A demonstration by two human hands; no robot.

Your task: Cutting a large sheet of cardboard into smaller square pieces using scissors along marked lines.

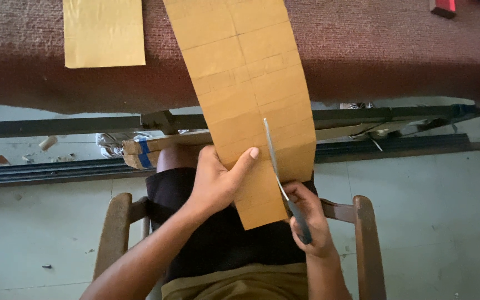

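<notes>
The cardboard strip [251,100] runs off the top edge; the right hand [309,219] hides the scissors' [279,172] handles.

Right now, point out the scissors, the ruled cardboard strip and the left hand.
scissors [278,169]: head view, on the blade.
ruled cardboard strip [251,83]: head view, on its middle face.
left hand [218,180]: head view, on the back of the hand.

One head-worn camera looks steeply down, close over the lap.

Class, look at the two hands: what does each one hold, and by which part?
The left hand grips the ruled cardboard strip by its left edge near the lower end; the right hand holds the scissors by the handles.
</notes>
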